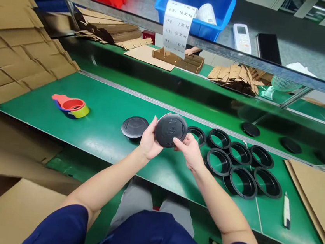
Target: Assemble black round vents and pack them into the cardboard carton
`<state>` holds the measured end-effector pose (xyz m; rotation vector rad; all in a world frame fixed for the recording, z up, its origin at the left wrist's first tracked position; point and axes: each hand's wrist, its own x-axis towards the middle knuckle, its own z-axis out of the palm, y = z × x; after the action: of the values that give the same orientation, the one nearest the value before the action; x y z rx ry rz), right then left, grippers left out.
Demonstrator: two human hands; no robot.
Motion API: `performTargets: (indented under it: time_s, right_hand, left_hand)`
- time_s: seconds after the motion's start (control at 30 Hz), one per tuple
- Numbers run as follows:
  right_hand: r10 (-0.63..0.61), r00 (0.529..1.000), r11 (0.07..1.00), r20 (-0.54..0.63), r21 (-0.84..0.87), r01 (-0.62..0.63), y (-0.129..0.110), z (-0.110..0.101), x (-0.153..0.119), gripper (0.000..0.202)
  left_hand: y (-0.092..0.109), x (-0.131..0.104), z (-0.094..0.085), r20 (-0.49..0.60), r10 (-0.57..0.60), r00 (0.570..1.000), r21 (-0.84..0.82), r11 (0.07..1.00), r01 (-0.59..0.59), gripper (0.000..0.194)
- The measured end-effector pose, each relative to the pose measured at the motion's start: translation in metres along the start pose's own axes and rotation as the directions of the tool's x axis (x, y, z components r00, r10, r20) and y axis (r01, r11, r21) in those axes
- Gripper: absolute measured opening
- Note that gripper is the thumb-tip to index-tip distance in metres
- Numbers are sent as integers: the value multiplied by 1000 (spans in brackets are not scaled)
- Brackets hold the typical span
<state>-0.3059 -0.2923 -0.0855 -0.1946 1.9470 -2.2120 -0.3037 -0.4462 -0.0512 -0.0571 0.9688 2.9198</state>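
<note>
A round black plastic lid [169,130] with raised markings is held up above the green bench, its face toward me. My left hand [151,141] grips its left edge, with the thumb pointing up along the side. At the lower right rim, my right hand [189,148] pinches it, thumb on the face. Another black disc-shaped piece [135,127] lies on the bench just left of my left hand. Right of my right hand stand several black flanged rings [218,162], some touching one another.
A tape roll in a red holder [72,106] lies at left. The utility knife [286,210] and cardboard sheets [314,202] are at right. Black discs [251,129] rest on the conveyor [155,86] behind. Overhead, a shelf carries a blue bin [196,0] with a hanging label strip.
</note>
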Motion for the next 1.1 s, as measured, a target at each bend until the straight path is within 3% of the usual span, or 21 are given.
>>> performTargets:
  time_s: [0.1, 0.2, 0.33, 0.47, 0.57, 0.67, 0.8, 0.9, 1.1]
  right_hand:
    - [-243, 942, 948, -231, -262, 181, 5, 8, -16, 75]
    - [-423, 867, 812, -265, -535, 233, 5, 11, -23, 83]
    - [-510, 840, 677, -185, -689, 259, 6, 8, -33, 70]
    - [-618, 780, 571, -98, -738, 360, 4, -15, -43, 50]
    - [-662, 743, 432, 93, -763, 481, 2, -39, -52, 36]
    - [-627, 737, 331, 253, -770, 546, 7, -54, -58, 38]
    - [-582, 776, 380, 244, -762, 524, 17, -54, -58, 56]
    - [-532, 814, 462, 233, -725, 510, 16, -52, -56, 69]
    - [-460, 885, 678, 73, -614, 403, -3, -53, -63, 69]
  left_hand:
    - [-14, -22, 3, -31, -35, 999, -7, 999, 35, 38]
    - [-30, -40, 5, -57, -142, 988, -25, 990, 141, 55]
    - [-48, -55, 4, -67, -202, 977, -10, 979, 202, 64]
    - [-52, -63, 3, -111, -271, 956, 0, 962, 272, 58]
    - [-45, -67, 5, -154, -353, 923, -9, 934, 356, 63]
    - [-41, -69, 7, -202, -352, 914, 25, 931, 364, 59]
    - [-49, -68, 4, -270, -329, 905, 105, 924, 367, 45]
    - [-55, -66, 0, -263, -337, 904, 138, 914, 381, 48]
    - [-52, -57, -4, -223, -327, 918, 128, 924, 360, 57]
